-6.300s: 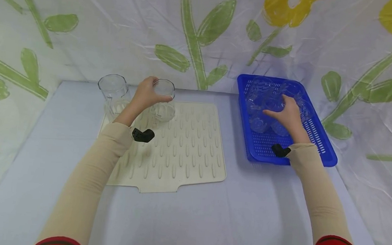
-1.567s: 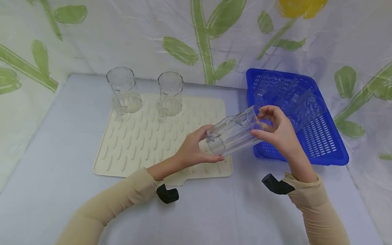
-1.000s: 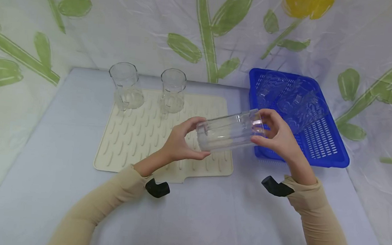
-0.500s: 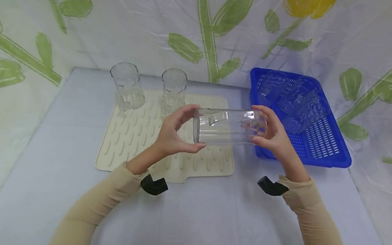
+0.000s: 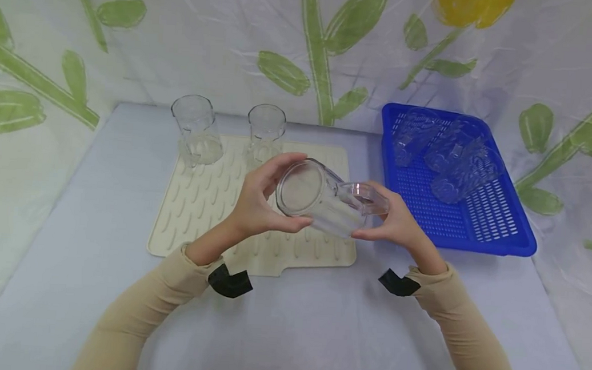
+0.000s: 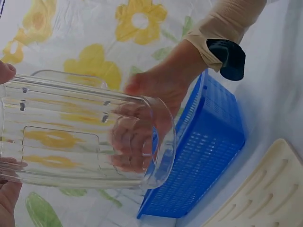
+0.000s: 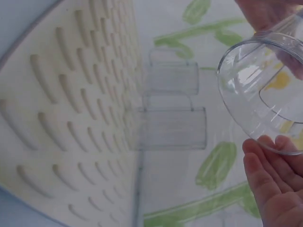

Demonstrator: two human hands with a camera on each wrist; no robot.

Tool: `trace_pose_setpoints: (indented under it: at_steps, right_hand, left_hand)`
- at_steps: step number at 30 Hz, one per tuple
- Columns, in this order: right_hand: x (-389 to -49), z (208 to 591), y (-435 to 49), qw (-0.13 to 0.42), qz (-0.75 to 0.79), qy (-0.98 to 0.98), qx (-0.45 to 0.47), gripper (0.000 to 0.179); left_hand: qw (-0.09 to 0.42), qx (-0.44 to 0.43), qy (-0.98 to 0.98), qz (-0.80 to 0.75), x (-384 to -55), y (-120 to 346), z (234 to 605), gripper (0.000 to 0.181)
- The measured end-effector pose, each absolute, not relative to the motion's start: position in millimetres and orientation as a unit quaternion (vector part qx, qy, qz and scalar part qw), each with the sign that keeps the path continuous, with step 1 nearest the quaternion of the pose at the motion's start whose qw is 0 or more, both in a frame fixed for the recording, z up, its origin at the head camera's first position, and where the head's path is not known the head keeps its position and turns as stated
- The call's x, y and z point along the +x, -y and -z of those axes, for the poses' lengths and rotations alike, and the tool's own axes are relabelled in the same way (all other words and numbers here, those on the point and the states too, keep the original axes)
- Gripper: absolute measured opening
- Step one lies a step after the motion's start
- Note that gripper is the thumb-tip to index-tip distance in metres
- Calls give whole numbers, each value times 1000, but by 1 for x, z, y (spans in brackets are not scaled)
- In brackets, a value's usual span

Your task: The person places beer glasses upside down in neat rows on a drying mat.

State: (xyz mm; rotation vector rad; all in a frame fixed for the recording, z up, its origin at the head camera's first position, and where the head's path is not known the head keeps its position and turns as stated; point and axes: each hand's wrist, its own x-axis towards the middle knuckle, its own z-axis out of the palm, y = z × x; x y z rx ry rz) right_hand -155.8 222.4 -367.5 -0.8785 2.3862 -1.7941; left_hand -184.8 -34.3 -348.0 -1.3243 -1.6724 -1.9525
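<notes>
Both hands hold a clear glass mug [image 5: 342, 220] on its side above the front of the cream ridged mat [image 5: 180, 223]. My left hand [image 5: 261, 200] grips the base end, thumb below and fingers above. The right hand [image 5: 399, 221] holds the rim end, near the mug's handle [image 5: 369, 197]. The round base faces left and towards the head camera. In the right wrist view the open rim [image 7: 221, 78] shows close up. Two more glass mugs, a left one [image 5: 197, 126] and a right one [image 5: 267, 127], stand upright at the back of the mat.
To the right stands a blue perforated plastic basket [image 5: 521, 244] with several glass mugs [image 5: 461, 176] lying in its back part. A white cloth [image 5: 316, 335] covers the table. A flower-printed curtain [image 5: 224, 25] hangs right behind the table.
The left hand has let go of the right-hand mug on the mat. The right hand has brought another mug from the basket. Both hands have turned it, swinging its base towards the camera.
</notes>
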Motion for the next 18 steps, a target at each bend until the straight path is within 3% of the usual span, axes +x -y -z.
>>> trace_pose_setpoints:
  at_steps: [10,18]
  right_hand:
    - [-151,390,-216,15,550,-801,-234,71]
    - [-141,415,-198,23,612,-747,-259,72]
  left_hand:
    - [98,-456,621,630,-179,29,343,79]
    - [94,-474,632,605,-174,23,347,77]
